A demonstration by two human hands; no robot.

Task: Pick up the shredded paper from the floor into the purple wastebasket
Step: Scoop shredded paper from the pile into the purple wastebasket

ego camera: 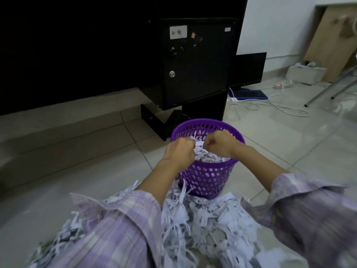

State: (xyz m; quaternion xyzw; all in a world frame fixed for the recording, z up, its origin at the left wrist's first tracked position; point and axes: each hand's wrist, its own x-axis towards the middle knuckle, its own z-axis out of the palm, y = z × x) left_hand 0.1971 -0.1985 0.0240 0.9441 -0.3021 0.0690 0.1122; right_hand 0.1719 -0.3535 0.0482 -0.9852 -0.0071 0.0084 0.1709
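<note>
**Both hands over the basket with a wad of shreds**

Left hand and right hand are both curled into fists over the purple wastebasket, each gripping the same clump of shredded paper above its rim. The basket's pretty full already, strips poking up inside. It stands on the tiled floor, just in front of a black cabinet. A big pile of shreds covers the floor against the basket's near side, between the plaid sleeves.

A black cabinet stands on a pale tiled floor beside a white wall.
</note>
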